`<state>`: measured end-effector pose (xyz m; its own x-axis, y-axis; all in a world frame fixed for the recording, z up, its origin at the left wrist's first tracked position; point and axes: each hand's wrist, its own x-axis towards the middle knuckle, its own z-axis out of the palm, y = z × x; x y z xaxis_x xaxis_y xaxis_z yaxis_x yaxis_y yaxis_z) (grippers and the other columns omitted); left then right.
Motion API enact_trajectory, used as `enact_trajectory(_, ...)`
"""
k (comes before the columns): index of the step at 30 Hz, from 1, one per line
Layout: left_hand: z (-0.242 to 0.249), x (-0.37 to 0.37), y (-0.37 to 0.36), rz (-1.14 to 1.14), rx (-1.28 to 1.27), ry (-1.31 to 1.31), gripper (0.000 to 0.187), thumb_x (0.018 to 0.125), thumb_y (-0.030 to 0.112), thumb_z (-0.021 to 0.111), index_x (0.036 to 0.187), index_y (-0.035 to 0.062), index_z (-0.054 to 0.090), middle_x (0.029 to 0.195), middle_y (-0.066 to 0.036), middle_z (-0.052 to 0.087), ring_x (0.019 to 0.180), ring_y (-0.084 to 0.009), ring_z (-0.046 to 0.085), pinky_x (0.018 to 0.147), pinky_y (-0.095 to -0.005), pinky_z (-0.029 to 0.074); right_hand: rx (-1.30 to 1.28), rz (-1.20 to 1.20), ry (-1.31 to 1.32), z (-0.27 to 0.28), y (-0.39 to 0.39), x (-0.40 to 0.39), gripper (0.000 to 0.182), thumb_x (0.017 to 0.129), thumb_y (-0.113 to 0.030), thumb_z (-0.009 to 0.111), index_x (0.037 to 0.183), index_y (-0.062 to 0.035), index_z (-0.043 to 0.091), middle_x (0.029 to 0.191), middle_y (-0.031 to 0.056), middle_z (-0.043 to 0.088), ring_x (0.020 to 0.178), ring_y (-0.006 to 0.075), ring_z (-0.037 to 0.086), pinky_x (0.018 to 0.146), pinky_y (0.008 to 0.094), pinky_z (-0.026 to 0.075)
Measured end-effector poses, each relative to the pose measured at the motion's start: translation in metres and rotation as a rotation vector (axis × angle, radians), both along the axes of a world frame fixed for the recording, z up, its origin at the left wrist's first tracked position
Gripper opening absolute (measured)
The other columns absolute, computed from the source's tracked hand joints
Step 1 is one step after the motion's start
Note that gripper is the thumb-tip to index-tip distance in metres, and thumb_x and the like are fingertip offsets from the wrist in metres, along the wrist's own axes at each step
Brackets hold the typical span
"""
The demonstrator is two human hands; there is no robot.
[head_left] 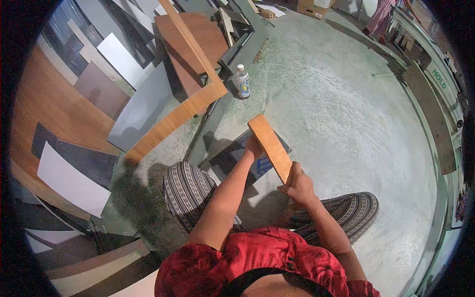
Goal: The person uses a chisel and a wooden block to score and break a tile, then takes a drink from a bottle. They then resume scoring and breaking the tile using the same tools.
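A short orange-brown wooden board (271, 148) is held up in front of me, slanting from upper left to lower right. My left hand (253, 147) grips its left edge near the far end, with the fingers hidden behind the wood. At the near end, my right hand (299, 186) closes on the lower right corner, thumb and fingers around it. Beneath the board, a dark flat panel (230, 161) with blue markings lies on the floor between my knees, partly covered by the board and my arm.
An L-shaped wooden piece (173, 122) stands to the left. A white-capped bottle (242, 82) is on the concrete floor (336, 109) ahead. Several panels lean at the left, including a white sheet (74, 180). A long rail marked HOLD (439, 79) runs along the right.
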<state>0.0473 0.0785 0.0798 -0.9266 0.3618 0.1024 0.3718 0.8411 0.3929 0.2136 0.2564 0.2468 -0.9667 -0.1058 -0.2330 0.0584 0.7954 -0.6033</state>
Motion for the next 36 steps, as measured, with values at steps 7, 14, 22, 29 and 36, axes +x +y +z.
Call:
enact_trajectory(7,0.003,0.001,-0.002,-0.022,0.096,-0.068,0.039,0.086,0.033,0.048,0.118,0.0113,0.053,0.122,-0.006,0.055,0.115,-0.0202,0.049,0.096,-0.0336,0.039,0.051,-0.002,0.007,0.002,-0.001,-0.001,0.070,0.060,-0.022,0.076,0.114,-0.0047,0.035,0.093,0.0235,0.058,0.087,0.0417,0.058,0.073,0.0464,0.046)
enact_trajectory(14,-0.001,-0.004,0.001,-0.048,0.209,-0.090,0.039,0.089,0.030,0.045,0.122,0.0096,0.046,0.126,-0.004,0.051,0.119,-0.0175,0.045,0.100,-0.0322,0.035,-0.038,-0.014,0.075,0.001,0.004,0.000,0.078,0.055,-0.028,0.078,0.117,-0.0034,0.036,0.088,0.0236,0.060,0.082,0.0410,0.059,0.069,0.0437,0.046)
enact_trajectory(22,-0.028,-0.010,0.003,-0.045,0.191,0.135,0.041,0.086,0.028,0.049,0.120,0.0057,0.046,0.120,-0.009,0.054,0.115,-0.0180,0.049,0.096,-0.0353,0.039,-0.045,-0.039,0.037,0.004,0.004,0.001,0.079,0.055,-0.027,0.077,0.119,-0.0016,0.038,0.090,0.0230,0.060,0.083,0.0399,0.059,0.071,0.0425,0.046)
enact_trajectory(29,0.040,0.012,0.002,0.126,0.735,-0.310,0.027,0.074,0.017,0.065,0.095,0.0028,0.055,0.086,-0.004,0.064,0.078,-0.0116,0.059,0.071,-0.0297,0.045,-0.310,-0.181,0.157,0.005,0.000,0.003,0.087,0.054,-0.026,0.078,0.126,-0.0014,0.035,0.099,0.0245,0.060,0.094,0.0351,0.060,0.078,0.0379,0.047)
enact_trajectory(36,-0.032,-0.014,0.002,0.123,0.601,-0.215,0.033,0.079,0.022,0.058,0.109,0.0074,0.056,0.109,-0.007,0.062,0.101,-0.0196,0.058,0.084,-0.0327,0.046,-0.153,-0.107,-0.033,-0.001,0.002,0.000,0.076,0.055,-0.027,0.078,0.115,-0.0023,0.039,0.094,0.0245,0.060,0.089,0.0388,0.059,0.075,0.0401,0.046)
